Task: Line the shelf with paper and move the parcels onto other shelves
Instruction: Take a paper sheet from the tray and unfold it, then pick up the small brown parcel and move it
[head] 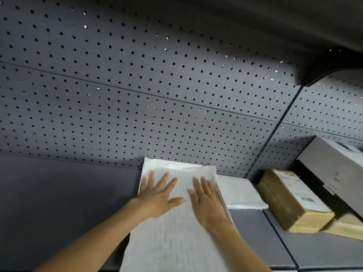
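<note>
now | left hand flat on paper, fingers spread | right hand flat, fingers together

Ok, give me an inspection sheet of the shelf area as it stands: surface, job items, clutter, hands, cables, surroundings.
Surface: dark grey shelf, bare to the left of the paper.
Job's things: white paper sheet lies flat on the shelf, its far edge curled up against the back panel; brown parcel with a barcode label sits in the next bay to the right, with a grey box behind it.
Clutter: a folded white piece lies just right of the sheet.
Hands: left hand and right hand press flat on the sheet, fingers spread.
Cables: nothing seen.
Surroundings: perforated back panel; upper shelf overhead.
</note>
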